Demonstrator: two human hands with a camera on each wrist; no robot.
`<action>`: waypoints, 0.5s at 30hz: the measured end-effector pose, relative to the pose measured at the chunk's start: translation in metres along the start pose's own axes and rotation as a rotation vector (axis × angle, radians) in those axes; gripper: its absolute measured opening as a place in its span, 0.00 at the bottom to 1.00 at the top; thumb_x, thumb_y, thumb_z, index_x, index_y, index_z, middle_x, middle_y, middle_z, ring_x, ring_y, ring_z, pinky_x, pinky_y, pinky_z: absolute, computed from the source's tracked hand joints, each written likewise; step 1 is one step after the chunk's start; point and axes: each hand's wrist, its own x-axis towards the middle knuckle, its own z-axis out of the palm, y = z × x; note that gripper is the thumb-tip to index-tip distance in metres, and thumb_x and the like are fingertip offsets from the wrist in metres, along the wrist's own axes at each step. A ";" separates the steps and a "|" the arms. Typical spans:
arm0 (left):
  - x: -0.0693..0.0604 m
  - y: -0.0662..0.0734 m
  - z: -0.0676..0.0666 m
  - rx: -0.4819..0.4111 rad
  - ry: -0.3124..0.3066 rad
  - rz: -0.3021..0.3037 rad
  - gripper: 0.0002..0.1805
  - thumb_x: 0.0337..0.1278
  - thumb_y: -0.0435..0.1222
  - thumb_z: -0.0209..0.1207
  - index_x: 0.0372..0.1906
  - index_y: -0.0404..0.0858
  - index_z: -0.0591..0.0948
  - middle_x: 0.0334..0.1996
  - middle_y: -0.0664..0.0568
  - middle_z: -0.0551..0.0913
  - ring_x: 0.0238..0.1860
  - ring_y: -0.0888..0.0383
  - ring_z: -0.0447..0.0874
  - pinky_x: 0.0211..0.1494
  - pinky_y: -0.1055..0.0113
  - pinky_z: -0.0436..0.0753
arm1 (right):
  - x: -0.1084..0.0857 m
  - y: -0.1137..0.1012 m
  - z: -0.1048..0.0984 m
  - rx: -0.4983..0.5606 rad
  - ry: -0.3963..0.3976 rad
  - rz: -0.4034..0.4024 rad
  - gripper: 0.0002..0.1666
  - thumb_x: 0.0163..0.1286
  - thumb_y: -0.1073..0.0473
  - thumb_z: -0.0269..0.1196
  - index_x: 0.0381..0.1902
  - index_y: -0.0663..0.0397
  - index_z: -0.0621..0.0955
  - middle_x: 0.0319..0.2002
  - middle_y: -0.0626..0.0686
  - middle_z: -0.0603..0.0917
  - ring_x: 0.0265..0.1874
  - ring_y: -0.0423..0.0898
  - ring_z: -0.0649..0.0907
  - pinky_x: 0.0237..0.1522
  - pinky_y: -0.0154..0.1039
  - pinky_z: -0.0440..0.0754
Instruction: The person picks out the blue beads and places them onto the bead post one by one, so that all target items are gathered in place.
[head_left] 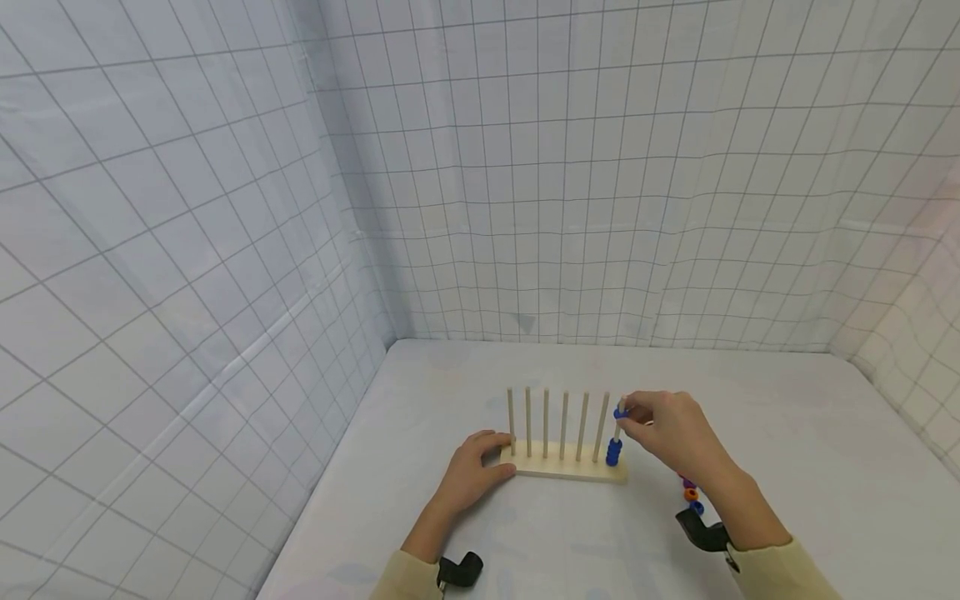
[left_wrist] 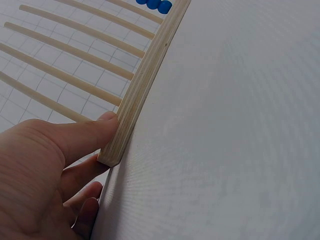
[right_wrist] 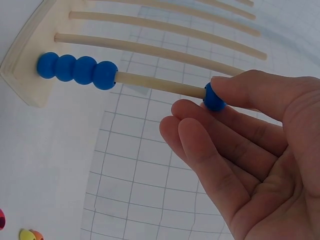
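A wooden peg stand (head_left: 562, 472), with several upright pegs (head_left: 564, 425) in a row, sits on the table. My left hand (head_left: 468, 473) grips its left end, thumb along the front edge and fingers behind. On the rightmost peg, my right hand (head_left: 678, 429) pinches a blue bead (right_wrist: 214, 97) between thumb and fingers; the bead is around the peg near its top. Lower on that same peg, several blue beads (right_wrist: 85, 70) are stacked against the base. The other pegs carry no beads.
Beside my right wrist lie loose beads, among them an orange bead (head_left: 691, 495) and a blue bead (head_left: 697, 507). A yellow bead (right_wrist: 27, 234) shows at the right wrist view's lower left. Gridded white cloth (head_left: 600, 183) hangs behind the white table (head_left: 585, 542).
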 end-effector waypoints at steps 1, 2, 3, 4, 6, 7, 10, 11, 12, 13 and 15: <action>0.000 0.000 0.000 -0.001 0.000 0.001 0.25 0.56 0.45 0.72 0.59 0.42 0.83 0.61 0.41 0.78 0.66 0.41 0.72 0.65 0.39 0.70 | 0.000 0.000 0.000 -0.001 -0.001 0.000 0.06 0.63 0.59 0.72 0.38 0.53 0.87 0.29 0.44 0.88 0.31 0.44 0.87 0.35 0.47 0.86; 0.000 0.000 0.000 -0.001 0.000 0.004 0.25 0.56 0.45 0.72 0.58 0.42 0.83 0.61 0.41 0.78 0.65 0.41 0.72 0.65 0.39 0.70 | 0.000 0.000 0.000 0.000 -0.003 0.000 0.06 0.63 0.59 0.72 0.38 0.53 0.87 0.29 0.44 0.88 0.31 0.44 0.87 0.35 0.47 0.86; 0.000 0.001 0.000 -0.002 0.000 0.005 0.25 0.56 0.45 0.72 0.58 0.42 0.83 0.61 0.41 0.78 0.65 0.41 0.72 0.65 0.39 0.70 | 0.000 0.000 0.000 0.001 -0.004 0.000 0.06 0.63 0.59 0.72 0.38 0.53 0.87 0.29 0.43 0.88 0.31 0.44 0.87 0.36 0.47 0.86; 0.000 0.001 0.000 -0.004 0.000 0.007 0.25 0.56 0.45 0.72 0.58 0.42 0.83 0.61 0.41 0.78 0.65 0.40 0.72 0.65 0.39 0.70 | -0.001 0.000 0.000 0.000 -0.005 0.000 0.06 0.63 0.59 0.71 0.38 0.53 0.87 0.29 0.43 0.88 0.31 0.44 0.87 0.36 0.47 0.86; 0.000 0.002 -0.001 -0.004 -0.001 0.009 0.25 0.56 0.45 0.72 0.58 0.42 0.83 0.61 0.41 0.79 0.65 0.40 0.72 0.65 0.39 0.70 | -0.001 0.001 0.001 0.002 -0.008 0.002 0.07 0.64 0.59 0.71 0.38 0.53 0.87 0.29 0.43 0.88 0.32 0.45 0.87 0.36 0.48 0.86; 0.000 0.002 -0.001 -0.005 -0.001 0.009 0.25 0.56 0.45 0.72 0.58 0.42 0.83 0.61 0.41 0.79 0.65 0.40 0.72 0.65 0.38 0.70 | -0.001 0.001 0.001 0.001 -0.010 0.002 0.07 0.64 0.59 0.71 0.39 0.53 0.87 0.29 0.43 0.88 0.32 0.45 0.87 0.36 0.48 0.86; 0.000 0.003 -0.001 -0.006 -0.001 0.005 0.26 0.56 0.45 0.71 0.59 0.42 0.83 0.61 0.42 0.79 0.66 0.40 0.72 0.65 0.38 0.69 | -0.001 0.002 0.001 0.002 -0.012 0.008 0.09 0.64 0.58 0.71 0.40 0.54 0.87 0.29 0.44 0.88 0.33 0.46 0.88 0.37 0.49 0.86; 0.000 0.003 -0.001 -0.006 -0.002 0.004 0.26 0.56 0.45 0.71 0.59 0.42 0.83 0.61 0.42 0.79 0.66 0.40 0.72 0.65 0.38 0.69 | -0.001 0.003 0.002 0.003 -0.013 0.009 0.09 0.64 0.58 0.71 0.41 0.55 0.87 0.29 0.44 0.88 0.33 0.46 0.88 0.37 0.49 0.86; 0.000 0.003 -0.001 -0.006 -0.002 0.002 0.26 0.56 0.45 0.71 0.59 0.42 0.83 0.61 0.42 0.79 0.66 0.40 0.71 0.65 0.38 0.69 | -0.001 0.003 0.002 0.002 -0.013 0.010 0.10 0.64 0.58 0.71 0.41 0.55 0.87 0.29 0.43 0.88 0.33 0.46 0.88 0.37 0.49 0.86; 0.000 0.003 -0.001 -0.006 -0.002 0.001 0.26 0.56 0.45 0.71 0.59 0.42 0.83 0.61 0.42 0.79 0.66 0.40 0.71 0.65 0.38 0.69 | -0.001 0.004 0.002 0.003 -0.012 0.010 0.10 0.64 0.58 0.71 0.42 0.55 0.87 0.29 0.43 0.88 0.33 0.46 0.88 0.37 0.49 0.86; 0.000 0.002 -0.001 -0.006 -0.001 0.000 0.26 0.56 0.45 0.71 0.59 0.42 0.83 0.61 0.42 0.79 0.66 0.40 0.71 0.65 0.38 0.69 | -0.002 0.004 0.003 0.006 -0.013 0.009 0.10 0.63 0.58 0.72 0.42 0.55 0.87 0.29 0.43 0.88 0.33 0.45 0.87 0.37 0.49 0.86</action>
